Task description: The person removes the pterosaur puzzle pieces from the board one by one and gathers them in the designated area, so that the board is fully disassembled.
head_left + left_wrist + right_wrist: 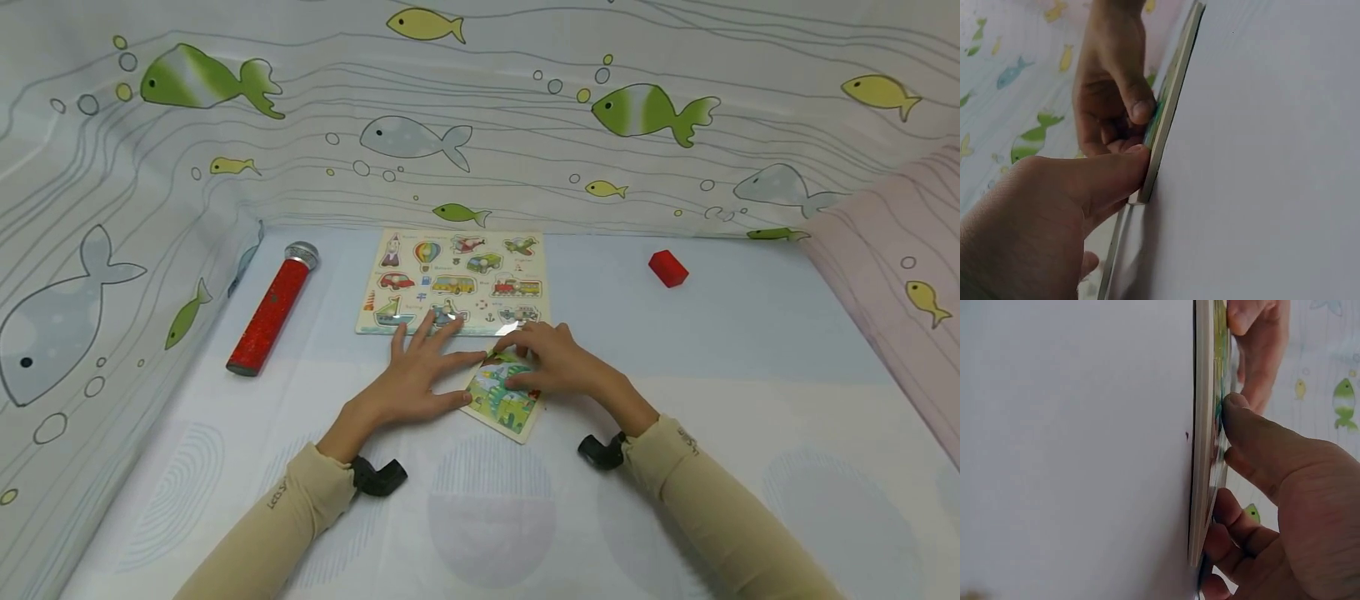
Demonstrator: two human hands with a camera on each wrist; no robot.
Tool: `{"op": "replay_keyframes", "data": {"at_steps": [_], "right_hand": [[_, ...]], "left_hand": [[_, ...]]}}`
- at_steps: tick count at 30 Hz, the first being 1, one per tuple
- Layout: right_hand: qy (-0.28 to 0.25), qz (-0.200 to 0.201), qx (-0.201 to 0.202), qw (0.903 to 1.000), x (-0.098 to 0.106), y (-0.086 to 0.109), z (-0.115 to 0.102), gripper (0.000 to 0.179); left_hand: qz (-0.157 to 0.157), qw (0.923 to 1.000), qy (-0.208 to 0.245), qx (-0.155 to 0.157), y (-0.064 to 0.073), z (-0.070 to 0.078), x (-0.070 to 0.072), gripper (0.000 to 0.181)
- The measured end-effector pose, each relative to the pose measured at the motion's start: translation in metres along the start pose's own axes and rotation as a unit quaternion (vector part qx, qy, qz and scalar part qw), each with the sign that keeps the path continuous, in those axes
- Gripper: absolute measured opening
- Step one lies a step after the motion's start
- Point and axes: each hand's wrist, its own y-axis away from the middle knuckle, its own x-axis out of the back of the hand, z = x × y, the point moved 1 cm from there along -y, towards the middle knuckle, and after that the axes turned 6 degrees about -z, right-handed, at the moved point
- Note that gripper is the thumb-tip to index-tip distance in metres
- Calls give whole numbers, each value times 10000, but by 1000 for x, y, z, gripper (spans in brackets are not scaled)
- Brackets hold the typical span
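Note:
A small jigsaw puzzle (501, 404) in a pale wooden tray, with a green and blue picture, lies flat on the table at a slant. My left hand (412, 379) is spread beside it, thumb and index finger touching its left edge; the thumb shows against the tray side in the left wrist view. From the upper right, my right hand (558, 358) grips the puzzle with curled fingers near its far corner. Its thumb (1241, 415) rests on the picture. Part of the picture is hidden under this hand. Whether a loose piece is held there I cannot tell.
A larger wooden vehicle puzzle board (468, 271) lies behind the hands, under the left fingertips. To the left is a red toy microphone (272, 312) with a silver head. A red block (667, 268) lies at the back right. A fish-patterned curtain (517, 100) encloses the table.

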Motion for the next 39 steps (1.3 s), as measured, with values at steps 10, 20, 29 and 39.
{"op": "replay_keyframes", "data": {"at_steps": [10, 20, 29, 39], "right_hand": [[413, -144, -10, 9990, 4, -5, -7, 41], [127, -185, -114, 9997, 5, -2, -3, 41], [-146, -380, -129, 9991, 5, -4, 1, 51], [-108, -387, -246, 9989, 7, -4, -2, 56]], "left_hand": [[58, 9999, 64, 147, -2, -1, -5, 67], [69, 9997, 233, 6, 0, -2, -3, 48], [16, 10000, 76, -46, -1, -1, -6, 43], [-7, 9997, -233, 57, 0, 1, -5, 74]]}}
